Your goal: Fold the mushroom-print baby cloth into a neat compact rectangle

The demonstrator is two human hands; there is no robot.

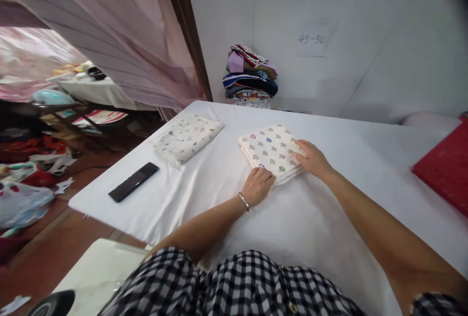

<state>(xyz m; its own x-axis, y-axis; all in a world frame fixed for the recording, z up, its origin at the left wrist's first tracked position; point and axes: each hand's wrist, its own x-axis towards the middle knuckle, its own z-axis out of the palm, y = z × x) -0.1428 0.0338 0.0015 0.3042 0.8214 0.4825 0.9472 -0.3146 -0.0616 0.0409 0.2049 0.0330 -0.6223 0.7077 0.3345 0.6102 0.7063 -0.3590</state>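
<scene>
A folded cream cloth (272, 148) printed with grey mushroom-like shapes and a few coloured ones lies on the white-covered table (204, 179). Several layers show along its left and near edges. At its near corner is my left hand (259, 187), fingers curled over the edge and closed on it. My right hand (312, 159) grips the right edge, fingers on top and thumb toward the near side. What lies beneath the fingers of both hands is hidden. To the left rests a second folded white cloth (190, 138) with a small scattered print, apart from both hands.
A black phone (134, 182) lies near the table's left edge. Beyond the far edge, a stack of folded clothes (251, 79) stands against the wall. Something red (444, 167) sits at the right. Pink curtains (127, 18) hang at the left, above bags (24, 204) on the floor.
</scene>
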